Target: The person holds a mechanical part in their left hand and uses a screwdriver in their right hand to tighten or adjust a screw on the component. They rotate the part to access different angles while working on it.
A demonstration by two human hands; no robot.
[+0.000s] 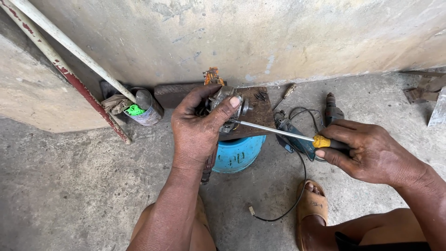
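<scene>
Over the concrete floor [69, 186], left hand [197, 125] is gripping the motor [223, 100]; right hand [371, 151] is clasping the screwdriver [278, 131], best kept square.

We've got the left hand [197, 125] wrapped around a small metal motor part [227, 104], over a rusty plate on a blue container [239, 155]. Right hand [367, 151] holds a yellow-handled screwdriver [297, 135], tip at the part.

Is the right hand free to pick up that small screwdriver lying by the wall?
Probably not right now: the right hand already grips a yellow-handled screwdriver. The small screwdriver lies uncovered on the floor.
</scene>
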